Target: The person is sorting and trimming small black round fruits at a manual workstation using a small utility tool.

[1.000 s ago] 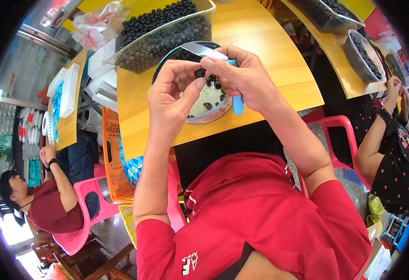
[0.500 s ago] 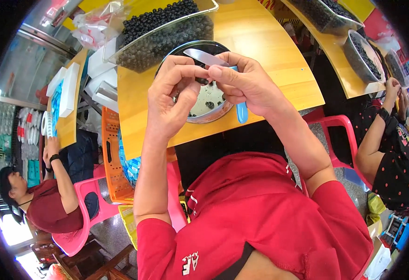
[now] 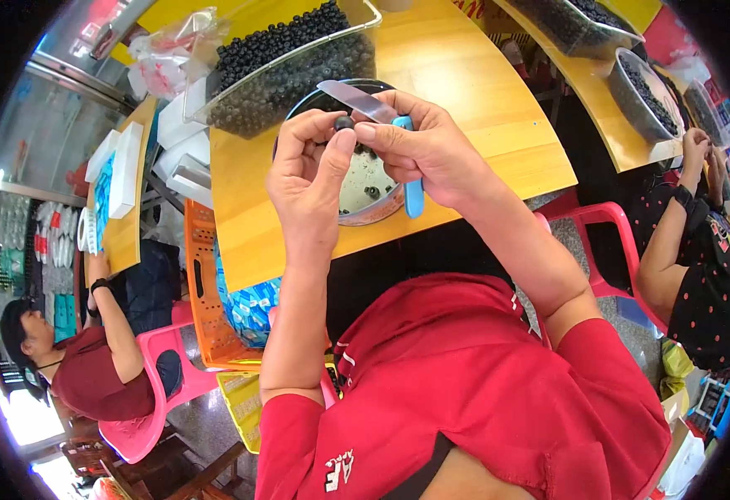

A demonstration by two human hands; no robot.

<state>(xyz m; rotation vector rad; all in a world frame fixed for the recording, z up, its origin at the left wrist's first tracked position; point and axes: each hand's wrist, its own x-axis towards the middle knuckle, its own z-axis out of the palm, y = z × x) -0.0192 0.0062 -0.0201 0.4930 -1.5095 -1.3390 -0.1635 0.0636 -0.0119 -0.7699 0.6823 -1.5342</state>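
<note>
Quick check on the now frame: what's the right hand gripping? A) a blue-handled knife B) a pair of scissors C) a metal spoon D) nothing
A: the right hand wraps a knife with a blue handle, its grey blade pointing up-left over the round bowl, while the left hand pinches a small dark berry at the fingertips.

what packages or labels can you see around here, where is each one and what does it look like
Clear plastic bag: far left table corner, crumpled, with red inside.
White flat boxes: side table on the left, rectangular, stacked.
Blue and white patterned sack: under the table edge, beside the orange crate.
</note>
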